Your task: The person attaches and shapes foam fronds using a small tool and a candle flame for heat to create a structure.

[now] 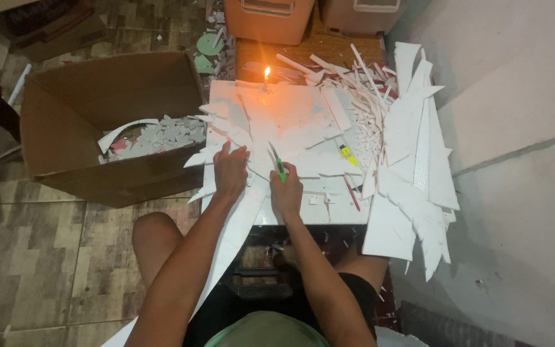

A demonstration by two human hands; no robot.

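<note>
Seated person, head view looking down over a low white table (329,209) littered with white foam-sheet offcuts. Left hand (230,172) lies flat, fingers spread, pressing down a white foam sheet (271,132) near the table's front edge; no grip closed on anything. Right hand (286,189) has its grip closed around a green-handled cutter (280,169), blade end pointing away from the body and touching the same sheet just beside the left hand. A long strip of the sheet hangs off the table edge toward the person's lap. A lit candle (266,78) stands at the far edge of the table. A yellow marker (348,155) and a red pencil (352,193) lie to the right of the cutter. Large foam scraps (419,160) are piled at the right. An open cardboard box (107,125) on the floor at left holds more offcuts.
</note>
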